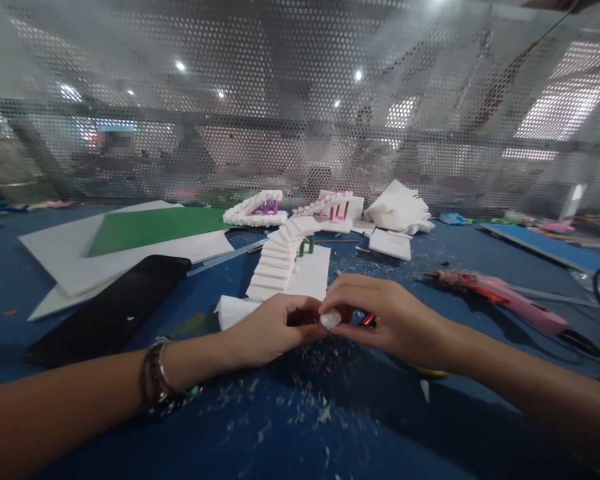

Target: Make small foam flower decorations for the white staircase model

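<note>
A small white rounded piece (331, 319), its exact kind too small to tell, sits between the fingertips of both hands. My left hand (275, 327) comes in from the left and pinches it. From the other side my right hand (390, 320) closes its thumb and fingers on the same piece. Just beyond them stands a white model staircase (275, 260) with green posts (307, 245), on a white sheet. A red and dark object (367, 320) shows partly behind my right fingers. White shavings (325, 413) lie scattered on the blue tabletop (220, 440) below the hands.
Farther back are white models with purple posts (266, 207) and pink posts (337, 212), and crumpled white paper (399, 208). To the left lie a green sheet (160, 229) and a black phone-like slab (110, 307). A pink corded tool (510, 303) lies right. A perforated metal screen (300, 100) stands behind.
</note>
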Demonstrator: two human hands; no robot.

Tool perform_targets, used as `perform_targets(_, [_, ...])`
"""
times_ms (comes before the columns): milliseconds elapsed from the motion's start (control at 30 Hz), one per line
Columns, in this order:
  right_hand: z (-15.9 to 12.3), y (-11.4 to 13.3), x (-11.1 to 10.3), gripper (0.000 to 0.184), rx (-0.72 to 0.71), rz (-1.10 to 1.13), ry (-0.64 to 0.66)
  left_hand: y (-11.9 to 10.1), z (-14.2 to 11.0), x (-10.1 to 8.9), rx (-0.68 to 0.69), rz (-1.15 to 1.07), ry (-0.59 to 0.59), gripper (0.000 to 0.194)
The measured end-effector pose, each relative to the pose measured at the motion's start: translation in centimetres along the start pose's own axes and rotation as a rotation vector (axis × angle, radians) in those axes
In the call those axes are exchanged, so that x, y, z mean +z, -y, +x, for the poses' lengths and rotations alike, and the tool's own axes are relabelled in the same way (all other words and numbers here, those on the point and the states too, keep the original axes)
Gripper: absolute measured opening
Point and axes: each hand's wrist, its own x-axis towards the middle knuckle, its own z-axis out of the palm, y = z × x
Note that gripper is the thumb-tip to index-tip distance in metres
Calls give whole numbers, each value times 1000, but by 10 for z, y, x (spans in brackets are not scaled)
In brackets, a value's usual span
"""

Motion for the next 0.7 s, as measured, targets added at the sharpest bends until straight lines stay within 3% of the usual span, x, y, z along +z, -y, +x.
perform_targets(233, [0,3,8,11,48,37,-143,1,-4,2,80,202,-116,17])
perform_targets(700, [-1,13,0,15,48,137,-101,-3,-9,2,227,274,-157,24])
